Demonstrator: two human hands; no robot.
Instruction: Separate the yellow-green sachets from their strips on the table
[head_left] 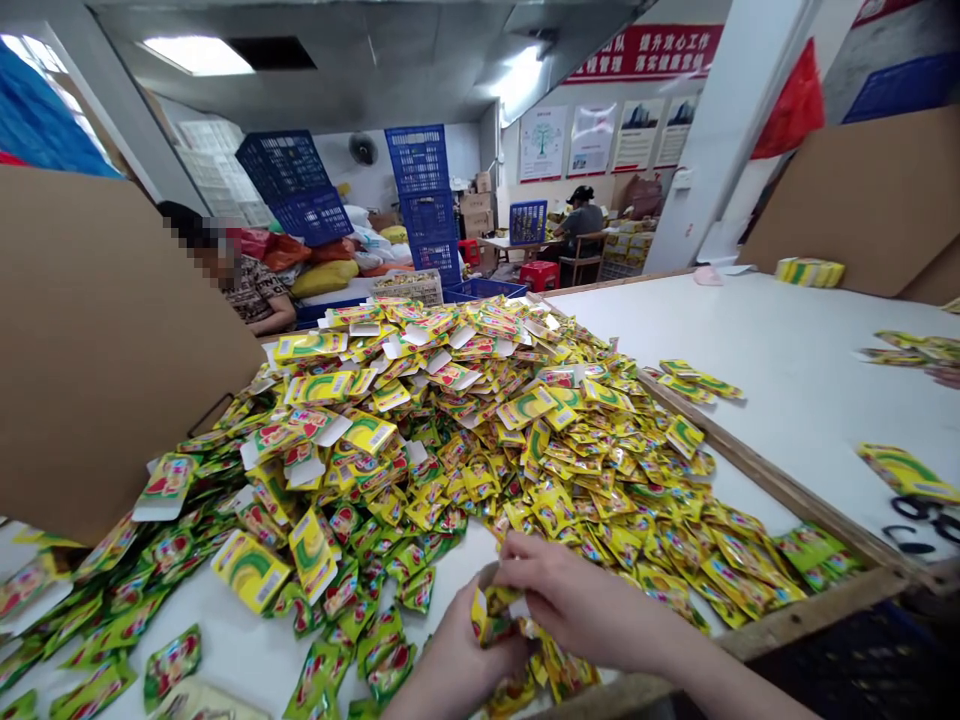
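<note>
Yellow-green sachets (420, 440) spill in a wide heap across the white surface (750, 400), from left of the frame to centre. At bottom centre, the left hand (457, 665) curls nearly closed around a folded sachet (486, 615), and the right hand (577, 590), partly curled, pinches its top edge. Upper right, a red banner (645, 52) carries white Chinese characters.

Two hands (577, 590), four wall posters (592, 138), one fan (363, 150)
</note>
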